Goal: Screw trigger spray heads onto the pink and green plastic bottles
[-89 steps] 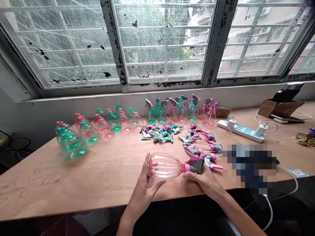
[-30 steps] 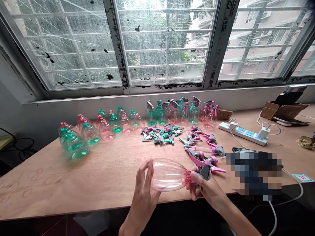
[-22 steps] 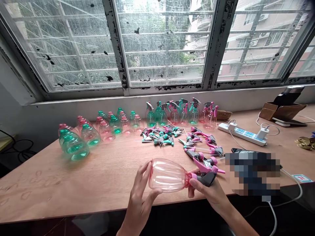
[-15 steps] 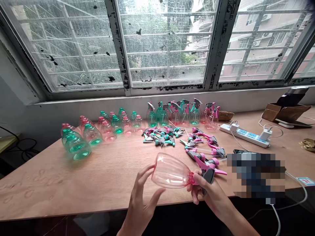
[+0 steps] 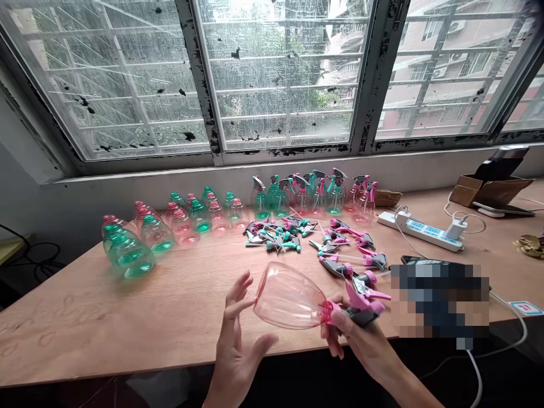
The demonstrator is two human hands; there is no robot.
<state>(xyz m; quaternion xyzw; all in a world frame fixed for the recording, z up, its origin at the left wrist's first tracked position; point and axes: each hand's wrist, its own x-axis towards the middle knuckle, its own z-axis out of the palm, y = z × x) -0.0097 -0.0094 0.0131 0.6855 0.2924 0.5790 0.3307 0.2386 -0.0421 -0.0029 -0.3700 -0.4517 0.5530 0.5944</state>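
Observation:
A clear pink spray bottle (image 5: 289,297) lies sideways in the air above the table's front edge, its base toward the left. My right hand (image 5: 355,334) grips it at the neck, around the pink collar of a grey-and-pink trigger sprayer (image 5: 363,309) seated on the bottle. At the base end, my left hand (image 5: 240,340) is open, fingers spread, with a fingertip at or very near the bottle's bottom rim. Loose trigger sprayers (image 5: 280,235) in pink, green and grey lie in a heap behind the bottle, and several more spread to the right.
Pink and green bottles without sprayers (image 5: 182,226) stand at the left. Bottles fitted with sprayers (image 5: 314,198) line the window wall. A white power strip (image 5: 420,229), a blurred-out device (image 5: 440,300) with a cable, and a brown box (image 5: 480,190) occupy the right side.
The trigger sprayer has turned about the bottle's axis in my right hand. My left fingers have loosened and spread wider at the base. The bottle has shifted slightly left.

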